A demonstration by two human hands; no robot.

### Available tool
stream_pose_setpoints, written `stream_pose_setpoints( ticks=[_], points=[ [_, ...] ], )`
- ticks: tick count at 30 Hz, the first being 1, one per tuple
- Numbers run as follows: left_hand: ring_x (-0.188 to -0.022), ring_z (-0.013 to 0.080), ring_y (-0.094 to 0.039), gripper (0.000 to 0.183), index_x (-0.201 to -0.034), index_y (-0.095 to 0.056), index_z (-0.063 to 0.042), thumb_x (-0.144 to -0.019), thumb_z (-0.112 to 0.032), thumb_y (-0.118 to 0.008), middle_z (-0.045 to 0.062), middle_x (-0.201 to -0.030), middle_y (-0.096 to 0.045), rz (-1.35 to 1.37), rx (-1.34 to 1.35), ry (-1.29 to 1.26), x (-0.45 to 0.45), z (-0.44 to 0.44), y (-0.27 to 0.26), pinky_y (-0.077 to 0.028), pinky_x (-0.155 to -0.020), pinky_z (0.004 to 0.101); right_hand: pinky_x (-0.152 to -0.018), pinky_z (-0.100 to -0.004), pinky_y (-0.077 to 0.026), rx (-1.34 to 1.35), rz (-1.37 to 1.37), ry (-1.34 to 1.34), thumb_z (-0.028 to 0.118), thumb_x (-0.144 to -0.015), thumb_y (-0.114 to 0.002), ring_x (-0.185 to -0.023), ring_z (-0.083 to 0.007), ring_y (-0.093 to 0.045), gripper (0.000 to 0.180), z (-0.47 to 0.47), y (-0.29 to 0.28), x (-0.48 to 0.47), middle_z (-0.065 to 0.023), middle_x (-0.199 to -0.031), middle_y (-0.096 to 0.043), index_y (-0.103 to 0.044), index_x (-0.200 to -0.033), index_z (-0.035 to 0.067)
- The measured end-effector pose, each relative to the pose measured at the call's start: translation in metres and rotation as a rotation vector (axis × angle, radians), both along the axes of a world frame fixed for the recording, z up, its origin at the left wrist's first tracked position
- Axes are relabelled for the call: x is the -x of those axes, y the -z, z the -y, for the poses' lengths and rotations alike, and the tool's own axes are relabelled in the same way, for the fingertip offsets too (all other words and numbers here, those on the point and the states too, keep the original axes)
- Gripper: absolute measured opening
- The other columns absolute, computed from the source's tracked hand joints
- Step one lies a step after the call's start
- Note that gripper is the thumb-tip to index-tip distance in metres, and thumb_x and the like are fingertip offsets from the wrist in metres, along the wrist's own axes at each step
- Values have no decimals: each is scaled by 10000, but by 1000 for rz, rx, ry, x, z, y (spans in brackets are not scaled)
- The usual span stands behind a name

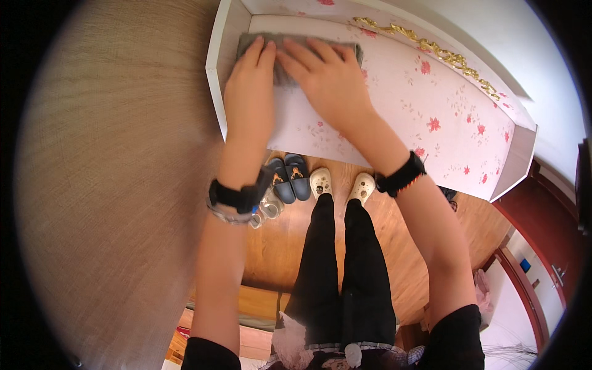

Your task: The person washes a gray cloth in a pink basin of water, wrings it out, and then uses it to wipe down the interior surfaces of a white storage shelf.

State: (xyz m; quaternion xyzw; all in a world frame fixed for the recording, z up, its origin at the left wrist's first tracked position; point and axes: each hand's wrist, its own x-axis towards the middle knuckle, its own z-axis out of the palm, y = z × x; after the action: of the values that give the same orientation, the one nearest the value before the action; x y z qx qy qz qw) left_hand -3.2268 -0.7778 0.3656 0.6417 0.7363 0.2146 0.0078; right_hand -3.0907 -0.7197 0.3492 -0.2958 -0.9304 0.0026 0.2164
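Note:
A folded grey cloth (286, 77) lies at the left end of a shelf (388, 115) lined with pink floral covering. Both of my hands rest flat on it, side by side. My left hand (252, 88) covers its left part, fingers pointing away from me. My right hand (326, 76) spreads its fingers over the middle and right, the fingertips near the far edge. Much of the cloth is hidden under the hands. Neither hand appears to grasp it. Each wrist wears a black band.
A wooden panel (115, 162) rises close on the left. Gold scroll trim (430, 48) runs along the shelf's back. Below, dark slides (291, 180) and pale shoes (269, 208) stand on the wood floor (273, 249) beside my cream clogs (363, 187). A dark red door (545, 222) is at right.

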Motion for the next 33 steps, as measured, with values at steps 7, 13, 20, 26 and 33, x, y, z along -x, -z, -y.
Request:
stream_pose_setpoints(
  ticks=[7, 13, 20, 26, 33],
  points=[
    [-1129, 312, -525, 375, -1197, -543, -12, -827, 20, -491, 147, -1281, -506, 136, 151, -83, -26, 96, -12, -439, -940, 368, -888, -430, -401, 200, 30, -55, 146, -774, -549, -1107, -245, -506, 364, 86, -14, -20, -52, -1246, -529, -577, -1134, 100],
    [-1125, 291, -536, 559, -1162, -583, -37, -669, 195, -458, 105, -1270, -527, 174, 124, -109, -31, 112, -11, -465, -905, 353, -892, -429, -399, 214, 39, -23, 148, -777, -545, -1108, -245, -502, 367, 109, -15, -25, -53, -1242, -528, -582, -1137, 86],
    [-1096, 318, -549, 609, -1143, -595, -32, -615, 208, -407, 130, -1237, -548, 153, -54, 28, -5, 19, 7, -447, -924, 364, -944, -487, -372, 49, -34, 68, 149, -769, -536, -1098, -253, -503, 369, 32, 2, -6, -52, -1218, -545, -590, -1124, 65],
    [-1056, 320, -561, 567, -1107, -613, -53, -626, 176, -419, 111, -1210, -566, 105, -107, 77, 14, -48, 7, -455, -896, 360, -870, -474, -403, -33, -115, 183, 136, -752, -566, -1028, -229, -548, 295, -24, 11, 16, -35, -1111, -601, -620, -1036, 79],
    [-1035, 341, -565, 581, -1144, -586, -58, -631, 162, -424, 120, -1236, -547, 109, -109, 122, -17, -42, 6, -470, -856, 379, -866, -430, -411, -24, -89, 152, 133, -755, -556, -1045, -210, -550, 322, -30, 6, -18, -31, -1144, -597, -603, -1072, 98]
  ],
)
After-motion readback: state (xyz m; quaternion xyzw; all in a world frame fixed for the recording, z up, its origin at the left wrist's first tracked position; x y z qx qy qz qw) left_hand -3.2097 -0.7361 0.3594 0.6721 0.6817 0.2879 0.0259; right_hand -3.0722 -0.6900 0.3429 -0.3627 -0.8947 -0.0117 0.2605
